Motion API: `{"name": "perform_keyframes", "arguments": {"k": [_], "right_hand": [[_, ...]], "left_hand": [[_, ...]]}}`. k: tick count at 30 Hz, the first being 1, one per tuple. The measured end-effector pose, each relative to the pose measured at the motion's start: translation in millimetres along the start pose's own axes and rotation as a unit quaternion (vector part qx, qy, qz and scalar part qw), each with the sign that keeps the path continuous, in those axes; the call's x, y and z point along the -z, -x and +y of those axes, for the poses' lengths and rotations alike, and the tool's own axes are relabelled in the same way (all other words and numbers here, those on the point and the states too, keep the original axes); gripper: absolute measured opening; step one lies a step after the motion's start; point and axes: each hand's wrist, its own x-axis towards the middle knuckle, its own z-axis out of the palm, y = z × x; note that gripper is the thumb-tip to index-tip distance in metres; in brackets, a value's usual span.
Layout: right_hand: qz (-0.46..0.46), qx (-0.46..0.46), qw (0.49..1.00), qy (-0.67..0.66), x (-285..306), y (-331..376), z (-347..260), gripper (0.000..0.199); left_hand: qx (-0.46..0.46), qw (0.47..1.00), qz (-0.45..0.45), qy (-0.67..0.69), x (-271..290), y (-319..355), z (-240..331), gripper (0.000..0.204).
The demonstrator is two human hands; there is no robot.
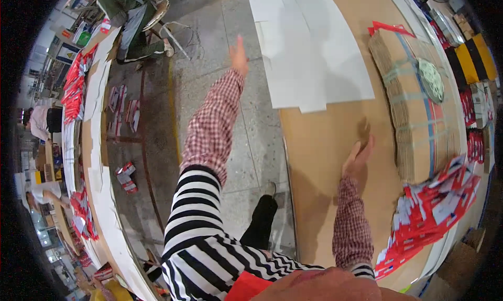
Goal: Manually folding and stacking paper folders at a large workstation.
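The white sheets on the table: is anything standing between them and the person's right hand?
Nothing visible does: only bare brown tabletop lies between the right hand and the white sheets. The bundled cardboard stack sits to the right, outside that path.

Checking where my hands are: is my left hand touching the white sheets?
Apart. The head view shows a strip of grey floor between the left hand and the white sheets.
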Motion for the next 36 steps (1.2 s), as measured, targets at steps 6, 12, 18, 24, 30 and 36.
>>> {"name": "perform_keyframes", "arguments": {"k": [6, 12, 18, 24, 30, 36], "right_hand": [[-0.024, 0.04, 0.985, 0.164, 17, -5, 3, 0.057], [-0.064, 0.043, 0.993, 0.093, 4, 3, -17, 0.06], [-0.026, 0.031, 0.993, 0.109, 22, -4, 6, 0.062], [-0.018, 0.043, 0.999, 0.025, -1, -2, -7, 0.063], [0.074, 0.028, 0.997, -0.015, 32, 19, 9, 0.062], [-0.105, 0.065, 0.984, 0.128, 172, 203, 2, 0.064]], "left_hand": [[0.06, 0.995, -0.076, -0.002, -90, -88, 0, 0.086], [0.042, 0.993, -0.111, -0.012, -57, -192, 13, 0.067], [-0.025, 0.985, -0.103, -0.139, -130, -116, 14, 0.048], [-0.137, 0.969, -0.114, -0.169, -68, -150, 44, 0.038], [-0.014, 0.982, -0.113, -0.151, -58, -13, 7, 0.035], [0.003, 0.985, -0.134, -0.113, 34, 85, -23, 0.037]]}}
